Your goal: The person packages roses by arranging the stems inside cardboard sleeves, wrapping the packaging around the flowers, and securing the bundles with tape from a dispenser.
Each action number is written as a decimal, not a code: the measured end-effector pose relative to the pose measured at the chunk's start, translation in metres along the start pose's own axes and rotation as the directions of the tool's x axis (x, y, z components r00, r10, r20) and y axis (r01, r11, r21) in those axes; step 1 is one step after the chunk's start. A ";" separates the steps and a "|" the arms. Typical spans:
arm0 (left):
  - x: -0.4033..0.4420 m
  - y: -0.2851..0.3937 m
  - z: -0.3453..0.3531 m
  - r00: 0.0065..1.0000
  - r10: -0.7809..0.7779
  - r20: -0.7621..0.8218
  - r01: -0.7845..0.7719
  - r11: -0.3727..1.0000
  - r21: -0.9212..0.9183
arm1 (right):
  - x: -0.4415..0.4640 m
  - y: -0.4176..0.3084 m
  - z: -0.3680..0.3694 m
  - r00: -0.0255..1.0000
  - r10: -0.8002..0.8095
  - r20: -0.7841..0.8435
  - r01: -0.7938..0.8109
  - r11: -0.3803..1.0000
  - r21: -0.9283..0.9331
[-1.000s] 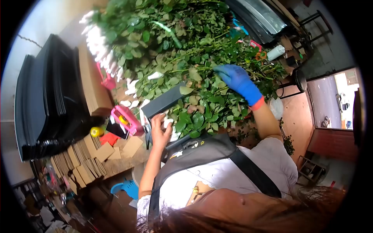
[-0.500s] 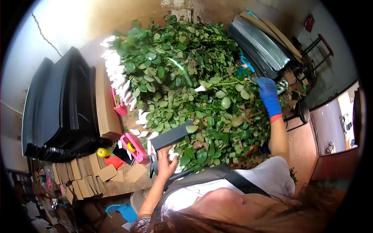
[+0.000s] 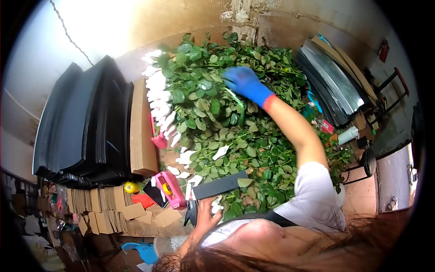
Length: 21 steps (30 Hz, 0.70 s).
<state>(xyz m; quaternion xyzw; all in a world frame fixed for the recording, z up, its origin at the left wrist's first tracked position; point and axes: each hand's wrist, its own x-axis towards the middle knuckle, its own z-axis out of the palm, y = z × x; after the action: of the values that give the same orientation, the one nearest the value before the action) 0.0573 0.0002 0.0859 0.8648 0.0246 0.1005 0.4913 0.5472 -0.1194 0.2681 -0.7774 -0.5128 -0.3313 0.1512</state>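
Long leafy stems with white-wrapped heads (image 3: 159,97) lie piled across the table. Over the upper part of the leaves (image 3: 199,90) is my right hand (image 3: 244,84) in a blue glove, fingers spread and slightly blurred, beside a green strip (image 3: 236,100). My left hand (image 3: 208,215), bare, is at the table's near edge with its fingers closed round white-wrapped heads (image 3: 216,205). A dark grey flat bar (image 3: 219,185) lies just above it on the leaves. One white-wrapped head (image 3: 220,152) rests on the leaves between the hands.
Black sheets (image 3: 77,122) and a brown cardboard stack (image 3: 144,131) stand at left. Near them are a pink tape dispenser (image 3: 172,190), yellow tape (image 3: 132,187), a phone (image 3: 155,194) and small cardboard pieces (image 3: 102,211). Silvery sheets (image 3: 333,77) lie at upper right.
My right hand has moved from the right end of the stems to the upper middle of the pile, and its fingers have spread. My left hand stays by the grey bar. The view has shifted.
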 end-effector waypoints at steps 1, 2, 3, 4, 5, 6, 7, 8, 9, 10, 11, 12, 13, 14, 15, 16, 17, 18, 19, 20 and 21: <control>-0.003 -0.012 0.003 1.000 0.019 0.003 -0.019 1.000 0.002 | 0.027 0.004 0.026 1.000 0.003 0.019 -0.001 0.993 -0.120; -0.004 -0.005 0.001 1.000 -0.020 0.005 0.021 0.999 -0.032 | 0.049 0.009 0.052 0.996 0.053 0.070 -0.032 0.962 -0.272; -0.003 0.002 0.000 0.998 -0.056 0.008 0.056 0.996 -0.066 | 0.064 0.013 0.075 0.977 0.173 0.122 -0.114 0.917 -0.383; -0.003 -0.002 0.001 1.000 -0.029 -0.008 0.029 0.999 -0.044 | 0.077 0.016 0.095 0.942 0.296 0.159 -0.184 0.850 -0.493; -0.007 -0.011 0.005 1.000 -0.025 0.003 0.025 0.999 -0.030 | 0.086 0.020 0.112 0.889 0.422 0.179 -0.241 0.762 -0.602; -0.002 0.000 -0.002 1.000 -0.025 0.003 0.026 0.999 -0.027 | 0.092 0.023 0.123 0.890 0.414 0.190 -0.245 0.788 -0.564; 0.003 0.011 -0.008 1.000 -0.023 0.008 0.023 0.999 -0.029 | 0.094 0.028 0.128 0.891 0.407 0.202 -0.249 0.809 -0.532; -0.003 0.006 0.005 0.996 -0.075 -0.049 0.073 0.996 -0.046 | 0.097 0.038 0.129 0.890 0.402 0.214 -0.250 0.824 -0.508; 0.002 0.007 0.004 0.997 -0.071 -0.037 0.070 0.997 -0.042 | 0.103 0.046 0.124 0.912 0.362 0.194 -0.223 0.833 -0.507; 0.004 0.014 -0.004 0.997 -0.074 -0.020 0.073 0.997 -0.036 | 0.109 0.043 0.105 0.937 0.329 0.118 -0.235 0.842 -0.485; 0.005 0.017 -0.008 0.997 -0.079 -0.005 0.079 0.996 -0.030 | 0.117 0.034 0.075 0.955 0.293 0.042 -0.242 0.854 -0.461; 0.004 0.018 -0.007 0.996 -0.092 -0.021 0.091 0.994 -0.053 | 0.123 0.022 0.044 0.961 0.278 -0.008 -0.254 0.867 -0.428; 0.007 0.015 -0.007 0.999 -0.012 -0.043 0.010 0.999 -0.039 | 0.131 0.009 0.010 0.964 0.258 -0.062 -0.262 0.880 -0.396; 0.005 0.006 -0.005 0.999 0.010 -0.030 -0.011 1.000 -0.028 | 0.134 0.004 -0.009 0.964 0.238 -0.122 -0.266 0.893 -0.363; 0.003 0.000 -0.003 0.999 0.033 -0.022 -0.034 0.999 -0.015 | 0.131 0.009 -0.011 0.958 0.286 0.027 -0.254 0.888 -0.383; 0.010 0.017 -0.009 0.998 0.044 -0.050 -0.047 0.997 -0.061 | 0.129 0.016 -0.011 0.928 0.327 0.176 -0.236 0.886 -0.399; 0.004 0.007 0.000 0.998 0.042 -0.053 -0.044 0.999 -0.025 | 0.123 0.021 -0.009 0.871 0.369 0.323 -0.227 0.887 -0.403; 0.002 0.001 0.001 0.999 0.029 -0.036 -0.031 0.999 -0.038 | 0.116 0.024 -0.016 0.870 0.417 0.262 -0.323 0.885 -0.336; 0.002 -0.003 0.001 1.000 0.019 -0.021 -0.020 0.998 -0.053 | 0.109 0.018 -0.035 0.950 0.307 0.062 -0.278 0.918 -0.282; 0.000 -0.004 0.002 1.000 0.007 -0.017 -0.008 0.998 -0.066 | 0.099 0.011 -0.057 0.973 0.180 -0.144 -0.211 0.947 -0.243; 0.000 -0.004 0.002 1.000 -0.006 -0.020 0.004 0.997 -0.081 | 0.092 0.008 -0.075 0.937 0.045 -0.348 -0.127 0.968 -0.217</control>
<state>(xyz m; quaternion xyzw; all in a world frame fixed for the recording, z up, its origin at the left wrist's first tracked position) 0.0574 0.0007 0.0817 0.8432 0.0278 0.1091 0.5257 0.5507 -0.1017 0.3862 -0.7426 -0.4014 -0.5120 0.1587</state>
